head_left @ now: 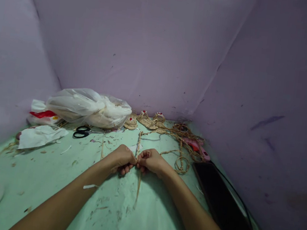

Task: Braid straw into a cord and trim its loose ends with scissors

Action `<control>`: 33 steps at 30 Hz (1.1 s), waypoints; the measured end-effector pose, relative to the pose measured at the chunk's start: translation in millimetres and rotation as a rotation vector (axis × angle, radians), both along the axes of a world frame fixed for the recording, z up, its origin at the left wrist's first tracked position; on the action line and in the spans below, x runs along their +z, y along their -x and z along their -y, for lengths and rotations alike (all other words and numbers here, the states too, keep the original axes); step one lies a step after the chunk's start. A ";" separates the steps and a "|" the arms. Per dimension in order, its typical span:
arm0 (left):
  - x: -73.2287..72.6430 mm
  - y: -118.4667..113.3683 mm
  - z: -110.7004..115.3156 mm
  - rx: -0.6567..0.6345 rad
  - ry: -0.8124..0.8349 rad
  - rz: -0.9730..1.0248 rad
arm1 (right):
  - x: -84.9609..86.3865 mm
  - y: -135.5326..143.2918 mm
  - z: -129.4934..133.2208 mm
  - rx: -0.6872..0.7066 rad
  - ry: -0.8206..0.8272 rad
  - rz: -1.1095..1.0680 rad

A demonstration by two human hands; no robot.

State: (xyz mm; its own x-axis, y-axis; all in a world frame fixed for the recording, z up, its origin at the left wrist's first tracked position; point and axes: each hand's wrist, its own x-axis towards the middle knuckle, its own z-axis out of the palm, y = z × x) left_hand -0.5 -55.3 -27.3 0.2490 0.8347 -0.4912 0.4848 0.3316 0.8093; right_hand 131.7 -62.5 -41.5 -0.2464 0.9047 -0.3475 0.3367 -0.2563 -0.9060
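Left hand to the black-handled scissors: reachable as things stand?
Probably yes: nothing tall stands between the left hand and the scissors on the green surface, though the hand would likely have to release the braided strand first.

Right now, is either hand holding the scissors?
No, the scissors lie apart while the left hand and right hand pinch the braided cord.

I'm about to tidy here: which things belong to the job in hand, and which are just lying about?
Likely the job's:
braid, in left fingers and right fingers
loose strand
cord
scissors, unheld
woven pieces, possibly

Seemingly just lying about:
plastic bag
white sheet
black slab
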 end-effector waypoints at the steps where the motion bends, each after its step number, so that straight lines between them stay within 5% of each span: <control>1: 0.5 -0.3 0.6 0.000 -0.017 0.006 | 1.0 -0.4 0.3 0.005 -0.007 0.022; 15: 3.7 -13.3 6.5 0.157 -0.090 -0.009 | 23.2 -9.6 9.9 0.024 -0.208 0.419; 25: -0.4 0.3 1.0 0.072 0.012 0.141 | 9.3 -0.8 11.3 0.106 -0.127 0.248; 33: 1.4 1.4 -1.2 0.064 0.039 0.182 | 21.3 -13.5 8.9 0.205 -0.043 0.053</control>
